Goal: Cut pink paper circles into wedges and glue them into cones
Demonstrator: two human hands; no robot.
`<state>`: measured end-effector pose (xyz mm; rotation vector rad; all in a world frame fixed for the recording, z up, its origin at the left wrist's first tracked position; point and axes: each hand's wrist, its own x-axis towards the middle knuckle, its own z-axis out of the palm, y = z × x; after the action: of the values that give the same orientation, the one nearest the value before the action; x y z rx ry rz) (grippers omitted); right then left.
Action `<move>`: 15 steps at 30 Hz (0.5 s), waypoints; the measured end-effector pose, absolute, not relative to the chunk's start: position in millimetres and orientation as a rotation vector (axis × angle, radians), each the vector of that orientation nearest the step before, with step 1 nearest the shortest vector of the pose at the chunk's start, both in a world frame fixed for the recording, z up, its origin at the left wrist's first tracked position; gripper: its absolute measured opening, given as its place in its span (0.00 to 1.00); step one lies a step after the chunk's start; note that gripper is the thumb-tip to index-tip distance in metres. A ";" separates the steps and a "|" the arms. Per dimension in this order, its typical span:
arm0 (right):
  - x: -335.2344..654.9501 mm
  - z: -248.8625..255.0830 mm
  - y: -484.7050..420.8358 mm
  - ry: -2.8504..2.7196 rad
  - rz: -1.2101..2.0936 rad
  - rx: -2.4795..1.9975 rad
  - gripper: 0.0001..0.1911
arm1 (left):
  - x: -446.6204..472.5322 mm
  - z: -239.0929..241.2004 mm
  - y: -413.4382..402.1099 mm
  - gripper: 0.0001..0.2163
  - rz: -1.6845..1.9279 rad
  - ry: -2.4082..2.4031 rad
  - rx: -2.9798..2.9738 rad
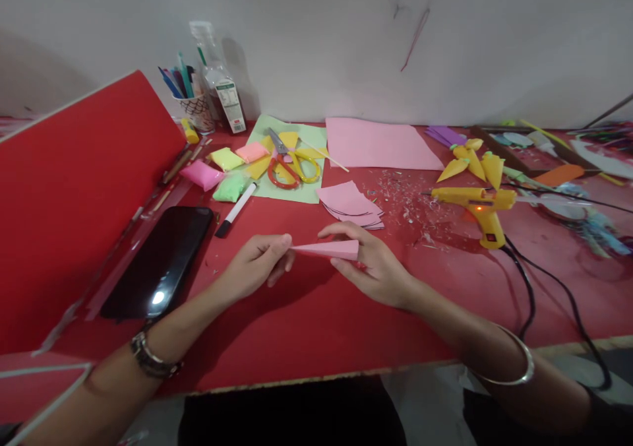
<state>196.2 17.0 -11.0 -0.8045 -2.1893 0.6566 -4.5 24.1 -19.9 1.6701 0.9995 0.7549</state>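
A pink paper cone (329,249) lies level between my two hands above the red table (297,327). My left hand (254,266) pinches its pointed tip with closed fingers. My right hand (376,268) wraps around its wide end, thumb on top. Just behind the hands sits a stack of cut pink paper pieces (352,204). A yellow glue gun (477,206) stands to the right with its black cord (529,294) trailing toward the table's front edge.
A black phone (161,261) lies at left beside a raised red board (74,195). Further back are scissors (287,162) on green paper, a marker (237,210), clay packets (227,169), a pen cup (195,106), a pink sheet (378,144), and yellow cones (472,161).
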 end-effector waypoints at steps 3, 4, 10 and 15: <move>197.0 -12.7 17.3 -2.212 0.641 -0.812 0.10 | -3.0 -19.0 23.5 0.21 0.780 1.047 1.699; 197.3 -13.4 17.4 -2.233 0.638 -0.812 0.11 | -2.8 -18.6 23.4 0.20 0.784 1.064 1.720; 198.3 -16.8 16.9 -2.299 0.652 -0.816 0.14 | -3.9 -18.0 23.6 0.22 0.834 1.097 1.779; 195.7 -15.7 14.0 -2.393 0.693 -0.860 0.17 | 0.1 -21.5 21.9 0.21 0.932 0.972 1.570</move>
<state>195.7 14.0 -15.7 -0.8604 -2.3926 0.6930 0.1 21.9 -21.5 1.5697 0.9723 0.9322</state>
